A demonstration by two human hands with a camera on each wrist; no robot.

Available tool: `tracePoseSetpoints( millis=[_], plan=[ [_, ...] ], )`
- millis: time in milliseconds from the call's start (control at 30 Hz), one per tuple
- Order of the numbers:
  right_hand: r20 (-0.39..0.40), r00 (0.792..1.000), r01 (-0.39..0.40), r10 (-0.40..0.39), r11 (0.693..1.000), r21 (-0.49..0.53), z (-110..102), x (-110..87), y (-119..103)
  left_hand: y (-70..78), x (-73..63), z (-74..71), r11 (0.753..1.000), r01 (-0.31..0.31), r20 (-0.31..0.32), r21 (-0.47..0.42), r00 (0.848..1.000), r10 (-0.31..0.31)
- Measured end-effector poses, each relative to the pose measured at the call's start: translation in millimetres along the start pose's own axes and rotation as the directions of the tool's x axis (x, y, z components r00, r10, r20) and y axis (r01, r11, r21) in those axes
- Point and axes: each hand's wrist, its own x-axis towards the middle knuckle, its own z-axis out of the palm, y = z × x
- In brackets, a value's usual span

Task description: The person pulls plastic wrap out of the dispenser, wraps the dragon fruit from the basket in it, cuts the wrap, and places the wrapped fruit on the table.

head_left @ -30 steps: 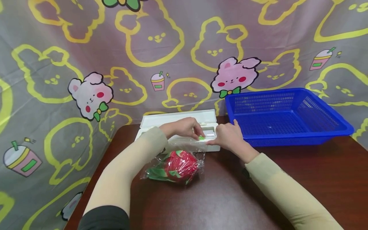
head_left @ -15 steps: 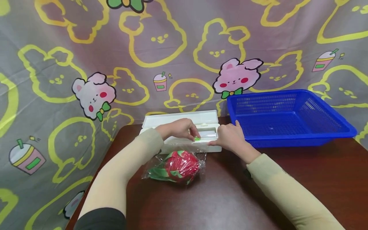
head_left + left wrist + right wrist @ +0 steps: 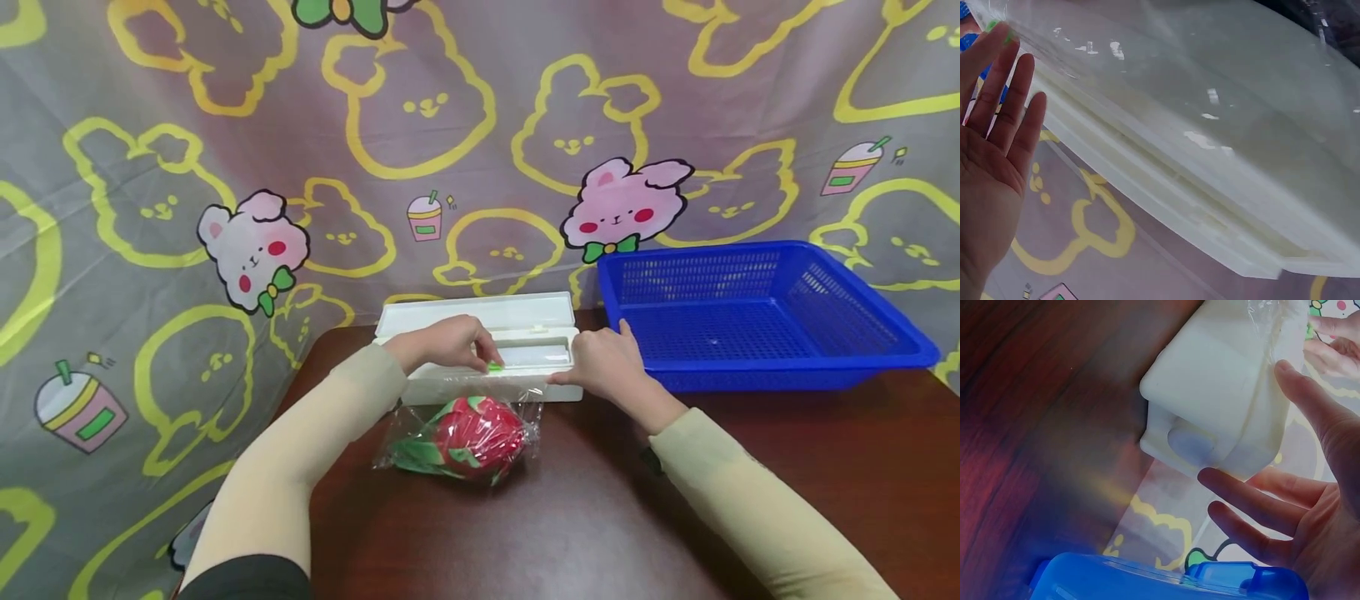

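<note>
A long white plastic wrap dispenser [image 3: 543,392] lies on the table with its lid [image 3: 480,315] raised at the back. My left hand [image 3: 448,343] pinches a small green slide cutter [image 3: 495,367] at the dispenser's front edge. Clear film [image 3: 1204,103] hangs down over the front in the left wrist view. My right hand [image 3: 606,360] holds the dispenser's right end, thumb at the front edge and fingers against the end [image 3: 1229,412]. Just in front lies a red and green dragon fruit [image 3: 483,437], covered in clear film.
A blue plastic basket [image 3: 757,379] stands at the back right, close beside my right hand. Behind the table hangs a grey cloth [image 3: 465,108] with cartoon prints. The brown tabletop [image 3: 570,517] extends in front of the dragon fruit.
My left hand has slid the green cutter leftward along the dispenser's front edge. My right hand keeps its hold on the right end. The head view has shifted slightly.
</note>
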Motion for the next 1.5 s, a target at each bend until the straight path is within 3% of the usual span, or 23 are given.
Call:
tracePoseSetpoints(
  millis=[400, 767, 1133, 1367, 1500],
  plan=[
    [-0.007, 1.000, -0.007, 0.007, 1.000, 0.014, -0.9, -2.8, -0.7, -8.9, -16.9, -3.5, 0.998, 0.031, -0.004, 0.050, 1.000, -0.031],
    [0.002, 1.000, -0.008, 0.008, 1.000, 0.023, 1.1, -3.5, -1.7, -15.3, -30.2, -2.2, 0.997, 0.068, -0.011, 0.031, 0.998, -0.068],
    [-0.011, 1.000, -0.002, 0.002, 1.000, 0.013, -3.0, 0.4, -1.3, -25.0, -48.2, -7.9, 0.992, 0.122, -0.052, 0.038, 0.991, -0.120],
    [0.013, 1.000, -0.011, 0.011, 1.000, 0.010, -1.8, -1.0, 1.1, -33.2, -63.2, -4.1, 0.990, 0.140, -0.084, 0.006, 0.987, -0.139],
    [-0.011, 1.000, -0.003, 0.004, 1.000, 0.015, 0.0, -1.8, 0.9, -35.6, -72.5, -3.2, 0.989, 0.148, -0.098, -0.005, 0.984, -0.147]
  ],
)
